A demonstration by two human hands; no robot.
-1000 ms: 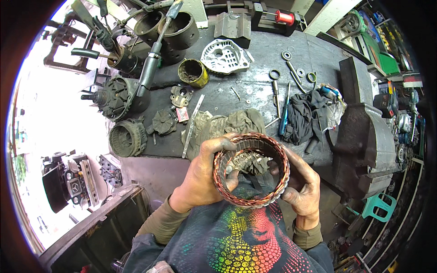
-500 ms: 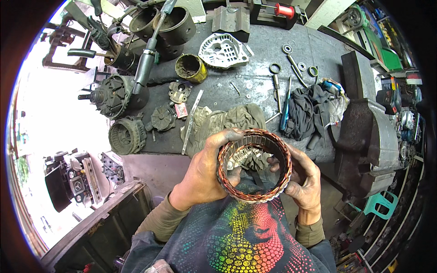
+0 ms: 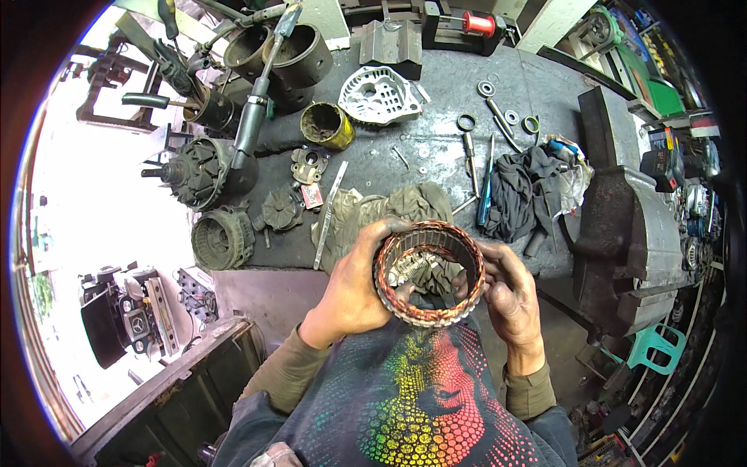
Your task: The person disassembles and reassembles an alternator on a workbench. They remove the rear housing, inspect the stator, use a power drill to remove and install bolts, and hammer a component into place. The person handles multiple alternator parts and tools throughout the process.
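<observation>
An alternator stator [image 3: 426, 317], a metal ring with copper windings along its rims, is held up in front of my chest, its opening facing me. My left hand [image 3: 354, 284] grips its left side, fingertips on the upper rim and the thumb reaching inside. On the other side, my right hand [image 3: 515, 300] is curled against the ring; a fingertip shows inside the opening, while the thumb stands off the outer rim. Through the ring I see part of a crumpled olive cloth [image 3: 412, 204], which lies on the bench behind it.
On the dark workbench [image 3: 373, 156] are a pale metal housing [image 3: 379, 95], a yellow can [image 3: 327, 126] and a dark rag [image 3: 523, 191]. A blue screwdriver [image 3: 485, 194] lies beside the rag. Alternator parts [image 3: 222, 237] sit at the left edge; a heavy steel block [image 3: 622, 226] stands right.
The stator has shifted slightly left and up and turned a little. My right thumb has come off its outer rim, and the right fingers have loosened.
</observation>
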